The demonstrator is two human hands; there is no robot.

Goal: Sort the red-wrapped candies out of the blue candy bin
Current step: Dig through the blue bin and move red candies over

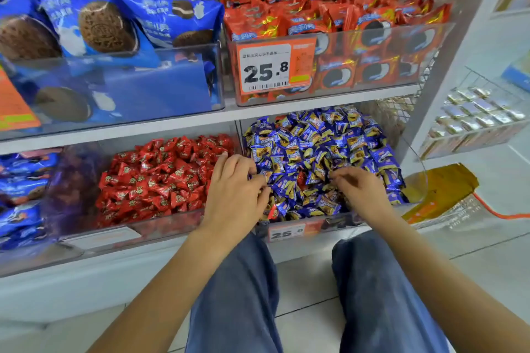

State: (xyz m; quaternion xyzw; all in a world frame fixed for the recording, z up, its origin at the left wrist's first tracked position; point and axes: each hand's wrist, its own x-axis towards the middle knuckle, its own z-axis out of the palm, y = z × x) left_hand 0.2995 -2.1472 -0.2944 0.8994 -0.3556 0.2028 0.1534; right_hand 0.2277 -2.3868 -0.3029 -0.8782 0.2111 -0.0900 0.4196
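The clear blue candy bin [347,221] on the lower shelf holds a heap of blue-wrapped candies [324,149]. A red-wrapped candy [301,178] shows in the heap between my hands, and another red wrapper [273,212] lies near the front wall. My left hand [235,192] is at the bin's left edge with its fingers curled into the candies. My right hand [360,190] is in the middle of the bin, its bent fingertips on the blue wrappers. Whether either hand holds a candy is hidden. To the left is a bin of red candies [160,178].
The shelf above carries bins of blue cookie packs [109,26] and red cookie packs [329,8] with a 25.8 price tag [266,69]. A wire basket [447,209] with a yellow pack stands on the floor at the right. My knees are below the shelf edge.
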